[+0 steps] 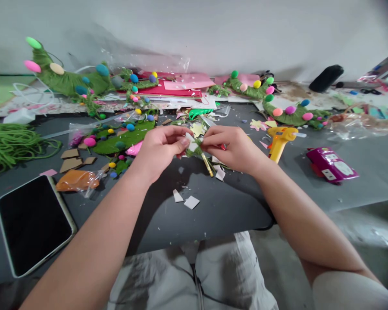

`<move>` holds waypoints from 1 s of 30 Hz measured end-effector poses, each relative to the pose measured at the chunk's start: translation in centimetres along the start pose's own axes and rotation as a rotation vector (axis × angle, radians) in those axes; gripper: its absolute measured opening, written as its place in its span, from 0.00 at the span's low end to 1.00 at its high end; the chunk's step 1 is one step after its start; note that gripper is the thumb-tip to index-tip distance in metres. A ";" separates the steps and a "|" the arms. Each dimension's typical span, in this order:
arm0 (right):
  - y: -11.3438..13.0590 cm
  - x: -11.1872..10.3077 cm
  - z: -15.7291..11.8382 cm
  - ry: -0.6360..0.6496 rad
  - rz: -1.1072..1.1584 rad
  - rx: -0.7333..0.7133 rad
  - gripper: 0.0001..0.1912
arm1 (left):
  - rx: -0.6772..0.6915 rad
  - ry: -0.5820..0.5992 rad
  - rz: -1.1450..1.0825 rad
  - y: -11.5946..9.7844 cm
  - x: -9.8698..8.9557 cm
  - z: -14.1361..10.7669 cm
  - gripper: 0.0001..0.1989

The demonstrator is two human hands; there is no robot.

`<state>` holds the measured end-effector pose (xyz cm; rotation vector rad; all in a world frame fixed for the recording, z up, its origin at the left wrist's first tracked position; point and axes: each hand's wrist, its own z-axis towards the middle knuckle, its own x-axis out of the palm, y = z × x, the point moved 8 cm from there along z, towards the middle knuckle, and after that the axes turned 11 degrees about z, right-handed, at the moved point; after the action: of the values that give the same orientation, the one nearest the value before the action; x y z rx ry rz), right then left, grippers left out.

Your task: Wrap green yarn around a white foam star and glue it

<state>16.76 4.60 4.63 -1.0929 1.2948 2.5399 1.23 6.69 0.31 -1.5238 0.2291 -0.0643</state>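
A small white piece with green material (192,146) is held between both hands above the dark table (213,215). My left hand (164,148) pinches its left side between thumb and fingers. From the right, my right hand (228,146) grips the green part with closed fingers. A yellow stick-like item (207,165) lies just below the hands. White paper scraps (192,202) rest nearer the table's front edge. The yellow glue gun (280,142) stands right of my right hand. Behind the hands is a pale yellow flower shape (197,129).
A tablet (35,224) and an orange packet (77,181) lie left, below green cord (13,144). Green leaf shapes with coloured balls (126,140) are left of the hands. Wrapped green curved pieces (74,82) line the back. A purple packet (333,165) sits right.
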 end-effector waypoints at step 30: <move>-1.2 0.0 0.2 0.006 -0.062 0.071 0.10 | 0.109 0.043 0.335 -0.8 0.5 -0.5 0.10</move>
<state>17.06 5.52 3.88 -1.1100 1.3195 2.4287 1.71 6.07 1.02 -1.3598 0.5045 0.1540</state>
